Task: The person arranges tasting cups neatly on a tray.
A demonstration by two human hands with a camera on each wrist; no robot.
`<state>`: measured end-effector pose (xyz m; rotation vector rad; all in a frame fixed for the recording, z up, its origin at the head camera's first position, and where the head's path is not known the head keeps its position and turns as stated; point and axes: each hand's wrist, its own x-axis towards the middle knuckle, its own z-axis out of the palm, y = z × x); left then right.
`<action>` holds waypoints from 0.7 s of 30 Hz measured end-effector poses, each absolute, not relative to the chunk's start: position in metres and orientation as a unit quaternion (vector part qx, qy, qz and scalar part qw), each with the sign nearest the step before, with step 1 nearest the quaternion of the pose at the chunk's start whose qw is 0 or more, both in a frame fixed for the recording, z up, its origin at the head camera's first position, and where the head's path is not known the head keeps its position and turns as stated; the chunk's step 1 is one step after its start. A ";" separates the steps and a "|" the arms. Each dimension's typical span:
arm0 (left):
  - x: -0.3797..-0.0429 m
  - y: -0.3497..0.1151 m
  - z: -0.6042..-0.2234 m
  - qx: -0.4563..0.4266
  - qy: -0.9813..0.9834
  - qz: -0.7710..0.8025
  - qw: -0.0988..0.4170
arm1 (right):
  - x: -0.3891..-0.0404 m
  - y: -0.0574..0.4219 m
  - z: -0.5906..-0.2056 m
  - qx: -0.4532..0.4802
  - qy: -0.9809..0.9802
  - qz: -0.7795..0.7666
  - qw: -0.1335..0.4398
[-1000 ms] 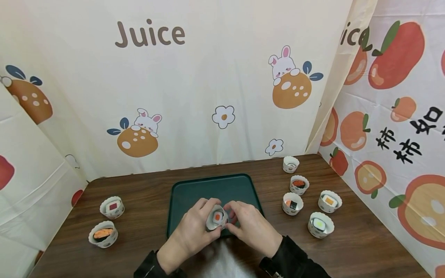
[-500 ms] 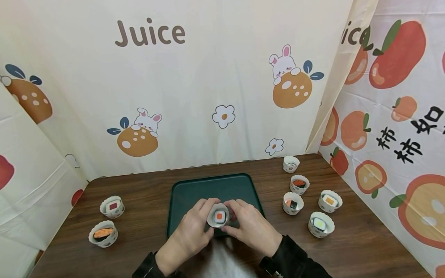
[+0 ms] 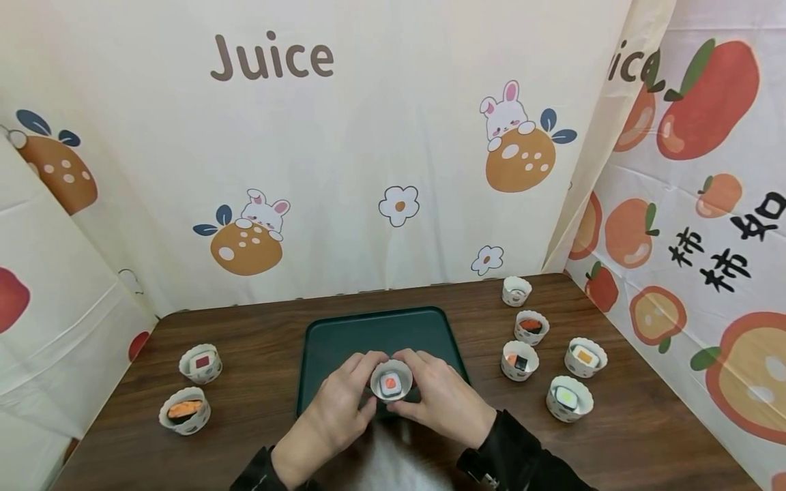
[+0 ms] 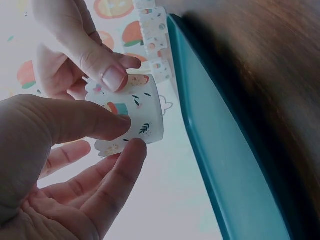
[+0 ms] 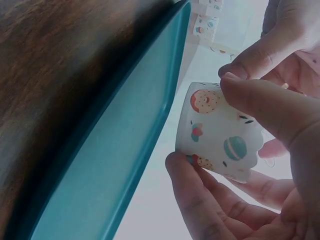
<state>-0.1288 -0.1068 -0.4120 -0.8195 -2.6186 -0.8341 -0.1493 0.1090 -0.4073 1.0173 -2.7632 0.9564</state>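
Observation:
Both hands hold a small white paper baking cup (image 3: 391, 395) just above the near part of a dark green tray (image 3: 374, 334). Inside the cup sits a toy sushi roll (image 3: 389, 384), white with an orange centre. My left hand (image 3: 336, 397) pinches the cup's left side, its thumb on the printed wall in the left wrist view. From the other side my right hand (image 3: 443, 397) grips it between thumb and fingers. The right wrist view shows the cup wall (image 5: 215, 130) printed with cookies and a macaron; the sushi is hidden there.
Two filled cups, one with a red-centred roll (image 3: 200, 363) and one with orange-topped sushi (image 3: 185, 410), stand at left. Several more filled cups, including a green-centred one (image 3: 570, 399), stand at right. Printed curtains (image 3: 344, 136) enclose the wooden table (image 3: 258, 354).
The cup was tilted and its rim partly covered by fingers; now it faces up, slightly further right, with the sushi in plain sight. The right fingers have closed in on its side.

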 end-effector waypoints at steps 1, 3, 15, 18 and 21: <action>-0.129 -0.107 -0.412 -0.284 -0.904 -0.289 0.135 | -0.150 0.108 -0.407 0.330 -0.892 0.308 0.022; -0.129 -0.108 -0.411 -0.285 -0.904 -0.290 0.130 | -0.150 0.107 -0.406 0.330 -0.893 0.306 0.017; -0.130 -0.110 -0.416 -0.297 -0.884 -0.329 0.150 | -0.153 0.103 -0.405 0.349 -0.886 0.304 0.006; -0.130 -0.113 -0.415 -0.300 -0.879 -0.342 0.145 | -0.155 0.102 -0.405 0.354 -0.888 0.293 0.005; -0.131 -0.118 -0.412 -0.296 -0.878 -0.351 0.135 | -0.158 0.101 -0.404 0.358 -0.889 0.285 0.006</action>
